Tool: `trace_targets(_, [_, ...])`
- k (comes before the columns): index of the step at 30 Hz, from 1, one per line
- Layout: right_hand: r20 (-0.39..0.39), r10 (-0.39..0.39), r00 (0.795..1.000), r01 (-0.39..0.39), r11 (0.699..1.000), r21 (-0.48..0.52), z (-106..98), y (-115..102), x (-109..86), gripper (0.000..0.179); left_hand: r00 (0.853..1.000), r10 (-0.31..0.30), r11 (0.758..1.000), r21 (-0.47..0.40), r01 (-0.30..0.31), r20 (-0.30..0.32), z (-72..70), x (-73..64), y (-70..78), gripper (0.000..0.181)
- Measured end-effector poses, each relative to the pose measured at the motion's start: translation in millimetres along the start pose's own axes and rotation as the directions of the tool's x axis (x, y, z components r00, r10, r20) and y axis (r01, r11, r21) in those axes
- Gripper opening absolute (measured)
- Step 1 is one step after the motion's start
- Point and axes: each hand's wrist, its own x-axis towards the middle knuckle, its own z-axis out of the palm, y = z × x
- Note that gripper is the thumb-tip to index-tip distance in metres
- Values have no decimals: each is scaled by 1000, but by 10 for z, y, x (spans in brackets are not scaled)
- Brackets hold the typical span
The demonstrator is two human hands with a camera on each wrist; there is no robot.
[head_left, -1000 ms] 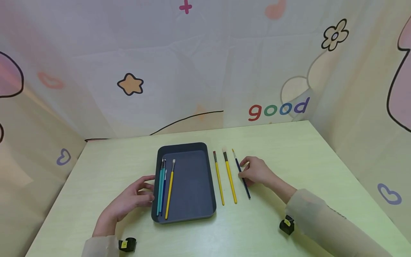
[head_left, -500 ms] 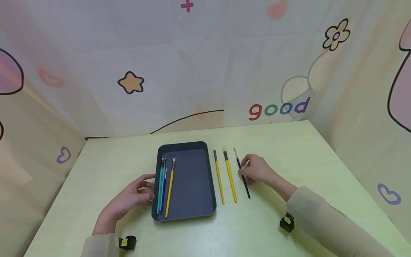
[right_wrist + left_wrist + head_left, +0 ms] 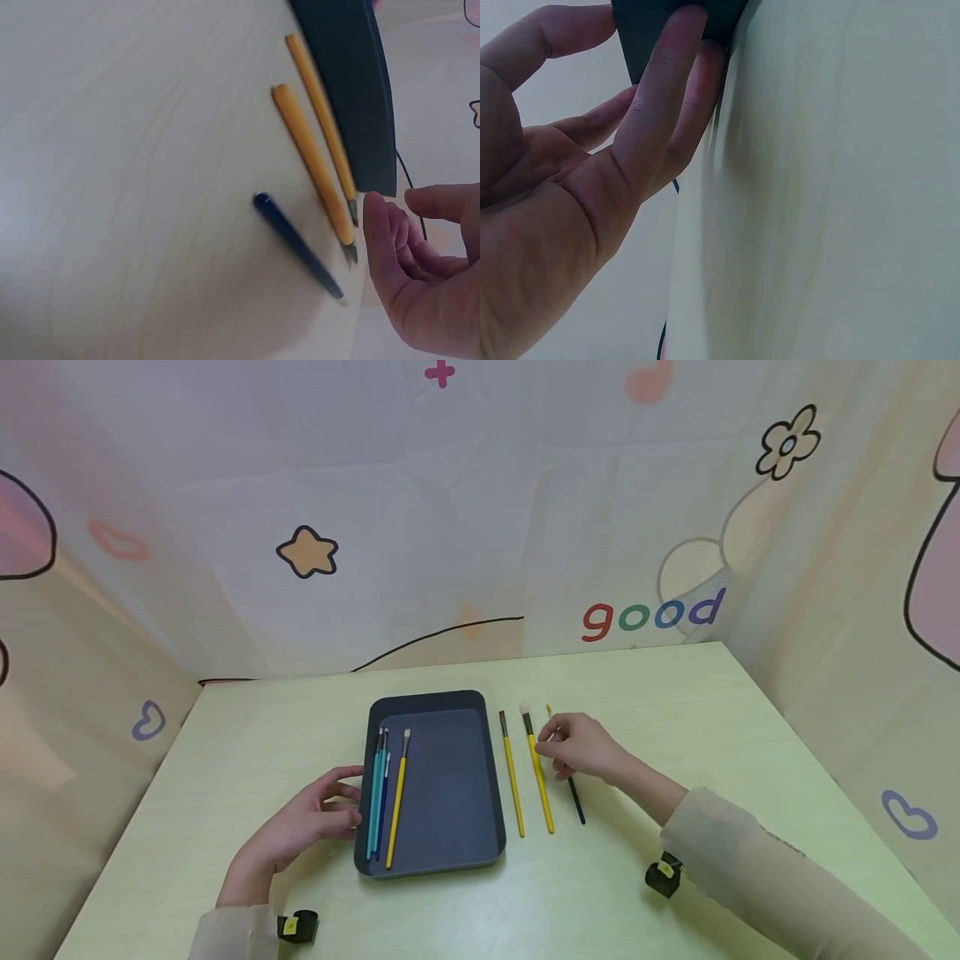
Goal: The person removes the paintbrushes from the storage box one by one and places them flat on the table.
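My left hand (image 3: 303, 822) rests its fingertips against the left side of a dark grey tray (image 3: 450, 793). In the left wrist view those fingers (image 3: 652, 112) touch the tray's outer wall. My right hand (image 3: 581, 745) hovers over a dark blue paintbrush (image 3: 576, 802), hiding its middle, with fingertips near a thick yellow paintbrush (image 3: 539, 777). A gap shows between thumb and fingers in the right wrist view, and the hand (image 3: 427, 285) holds nothing. A thinner yellow paintbrush (image 3: 513, 781) lies between the thick one and the tray.
Inside the tray, along its left side, lie teal paintbrushes (image 3: 374, 793), a blue paintbrush (image 3: 384, 793) and a yellow paintbrush (image 3: 397, 802). A patterned curtain (image 3: 450, 527) hangs behind and beside the pale table (image 3: 637, 693). Black wrist devices are strapped near both sleeves.
My right hand has left the dark blue paintbrush, which stays on the table, and has moved left towards the thick yellow paintbrush. The left hand and tray stay put.
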Motion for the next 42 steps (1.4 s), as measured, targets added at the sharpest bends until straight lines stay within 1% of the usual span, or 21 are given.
trace_targets(3, [39,-15,999,12,996,86,22,-82,-9,16,1000,-3,1000,-9,3,-3,2,2,7,69])
trace_targets(6, [80,-35,996,20,984,176,49,-173,-24,18,1000,-3,1000,-14,2,-1,5,-1,11,69])
trace_targets(9, [123,-53,991,18,964,264,90,-259,-40,24,1000,6,1000,-16,-5,4,8,-5,11,70])
trace_targets(12, [156,-62,986,4,938,347,144,-331,-53,32,1000,17,1000,-14,-17,12,9,-3,13,71])
trace_targets(14, [178,-77,981,3,923,384,177,-371,-64,37,1000,18,1000,-17,-18,12,13,-1,18,71])
trace_targets(17, [217,-108,970,4,901,433,228,-426,-75,39,1000,16,1000,-16,-16,11,14,2,29,71])
trace_targets(22, [282,-152,947,1,882,472,324,-517,-83,40,1000,13,1000,-14,-12,13,16,-4,40,71])
trace_targets(27, [319,-152,935,-18,881,473,451,-612,-60,43,1000,23,1000,-14,-22,17,9,-10,38,72])
trace_targets(30, [338,-143,930,-40,876,480,534,-644,-27,44,999,29,1000,-12,-29,18,3,-5,23,72])
trace_targets(33, [352,-130,927,-67,866,495,610,-662,7,45,1000,24,1000,-13,-24,14,1,0,13,71])
trace_targets(36, [364,-111,925,-92,864,496,672,-684,34,47,1000,15,1000,-9,-15,15,-3,4,6,70])
trace_targets(42, [380,-51,923,-156,856,494,785,-721,87,51,1000,19,1000,-2,-18,22,-7,7,5,70])
